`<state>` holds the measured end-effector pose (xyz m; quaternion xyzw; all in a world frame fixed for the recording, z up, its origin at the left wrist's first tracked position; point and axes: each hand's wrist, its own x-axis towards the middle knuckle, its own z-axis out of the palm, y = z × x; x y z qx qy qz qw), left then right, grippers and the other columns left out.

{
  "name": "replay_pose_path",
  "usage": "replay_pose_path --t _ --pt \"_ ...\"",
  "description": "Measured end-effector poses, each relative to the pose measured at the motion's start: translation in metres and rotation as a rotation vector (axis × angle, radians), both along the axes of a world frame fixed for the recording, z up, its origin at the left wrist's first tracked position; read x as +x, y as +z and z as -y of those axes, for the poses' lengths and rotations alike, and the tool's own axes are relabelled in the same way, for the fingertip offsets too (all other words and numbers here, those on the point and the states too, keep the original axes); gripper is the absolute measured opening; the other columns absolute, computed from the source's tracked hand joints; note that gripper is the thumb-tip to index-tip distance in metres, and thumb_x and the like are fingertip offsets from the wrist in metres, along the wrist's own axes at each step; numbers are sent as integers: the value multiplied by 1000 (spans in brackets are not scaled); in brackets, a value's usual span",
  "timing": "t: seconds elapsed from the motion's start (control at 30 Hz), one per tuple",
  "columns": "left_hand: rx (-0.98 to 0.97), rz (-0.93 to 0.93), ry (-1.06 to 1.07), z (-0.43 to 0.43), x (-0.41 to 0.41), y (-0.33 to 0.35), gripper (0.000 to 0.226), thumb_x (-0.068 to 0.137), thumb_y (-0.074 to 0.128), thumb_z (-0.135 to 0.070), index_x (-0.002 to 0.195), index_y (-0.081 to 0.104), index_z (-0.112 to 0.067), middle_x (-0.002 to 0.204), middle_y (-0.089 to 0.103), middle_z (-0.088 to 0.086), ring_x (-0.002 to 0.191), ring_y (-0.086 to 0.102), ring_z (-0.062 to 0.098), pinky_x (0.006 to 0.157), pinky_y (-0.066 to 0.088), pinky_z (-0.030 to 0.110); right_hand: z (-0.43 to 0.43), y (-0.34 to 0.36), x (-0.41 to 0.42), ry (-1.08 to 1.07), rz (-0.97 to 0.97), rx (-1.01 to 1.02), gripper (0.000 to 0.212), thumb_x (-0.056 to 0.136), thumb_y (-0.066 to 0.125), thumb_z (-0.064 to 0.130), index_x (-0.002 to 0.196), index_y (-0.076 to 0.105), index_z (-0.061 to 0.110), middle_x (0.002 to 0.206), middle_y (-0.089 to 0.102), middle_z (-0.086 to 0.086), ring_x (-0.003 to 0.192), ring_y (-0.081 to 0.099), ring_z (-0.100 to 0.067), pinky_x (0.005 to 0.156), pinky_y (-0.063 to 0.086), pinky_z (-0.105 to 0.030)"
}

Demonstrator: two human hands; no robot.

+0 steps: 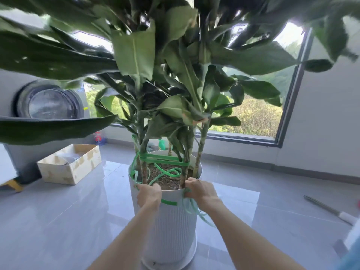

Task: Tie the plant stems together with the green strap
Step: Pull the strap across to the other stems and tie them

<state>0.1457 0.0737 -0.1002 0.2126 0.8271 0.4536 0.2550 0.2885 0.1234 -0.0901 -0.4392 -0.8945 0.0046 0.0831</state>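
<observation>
The tall round white plastic pot (171, 227) has a matt, finely ribbed wall and a smooth rim. The flat green plastic strap (163, 158) is thin, smooth and faintly shiny, like packing band. The brown soil (169, 184) in the pot looks coarse and gritty. The broad dark green leaves (134, 53) are waxy, some with bright glints, and the pale green stems (144, 170) look ringed and rough. The grey floor tiles (58, 221) are polished and mirror the window light. The open pale box (56, 174) looks like bare wood or card, matt and blotchy. The round washer door (50, 106) is clear glass in a dark glossy ring.
</observation>
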Motion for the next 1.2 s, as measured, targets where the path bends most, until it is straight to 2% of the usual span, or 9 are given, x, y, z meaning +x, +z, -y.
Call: replay_pose_path --t 0.17,0.3,0.5,0.67,0.73,0.87,0.93,1.07,1.2 --pt "-48 -85 -121 -3 -34 0 33 93 47 -19 119 39 0 104 61 17 86 66 36 84 53 41 13 2 -23 -54 40 13 27 92 57 23 117 63 13 113 61 -5 104 61 -29 78 46 -35" --pt "22 -33 -184 4 -55 3 44 92 47 -14 134 34 -9 96 53 11 71 68 36 72 58 43 26 -2 -40 -92 14 -20 27 92 56 18 116 62 9 116 60 -9 107 59 -30 82 43 -35" --pt "105 112 -219 11 -63 4 49 92 42 -8 138 28 -17 116 54 17 89 63 38 61 58 44 45 0 -49 -137 -38 -57 23 93 50 12 112 62 9 116 60 -10 106 60 -31 75 40 -34" --pt "-107 54 -170 9 -44 6 58 86 53 -17 139 30 -8 143 20 30 129 34 41 98 45 43 54 10 -23 -222 -156 -88 22 94 44 16 108 59 9 114 60 -11 96 57 -31 69 31 -29" --pt "-132 166 -175 12 -32 10 79 77 60 -19 144 19 -12 138 28 28 127 35 44 100 42 46 54 11 -14 -236 -166 -96 24 96 43 18 112 59 9 116 59 -10 95 57 -30 70 33 -31" --pt "-11 423 -220 34 -10 28 17 89 56 -11 95 45 2 82 39 14 85 47 33 73 43 39 54 8 -6 -211 -192 -141 27 98 44 21 120 57 13 125 57 -5 105 59 -29 73 44 -23" --pt "-15 478 -190 37 3 30 25 92 55 -11 77 43 4 81 41 16 93 45 36 80 44 45 55 9 -2 -195 -168 -135 30 99 44 20 127 53 17 132 53 -3 112 56 -29 81 46 -18" --pt "55 517 -233 9 3 -5 60 84 62 -34 128 43 3 127 46 16 119 46 32 92 44 44 49 8 6 -171 -103 -111 40 97 45 13 136 43 20 138 46 -1 116 54 -27 81 43 -18" --pt "147 517 -180 -14 -4 -31 51 87 61 -32 124 49 2 115 53 13 106 53 33 82 50 44 40 5 12 -145 21 -66 40 94 50 11 133 46 19 131 51 -4 113 57 -27 76 44 -24"
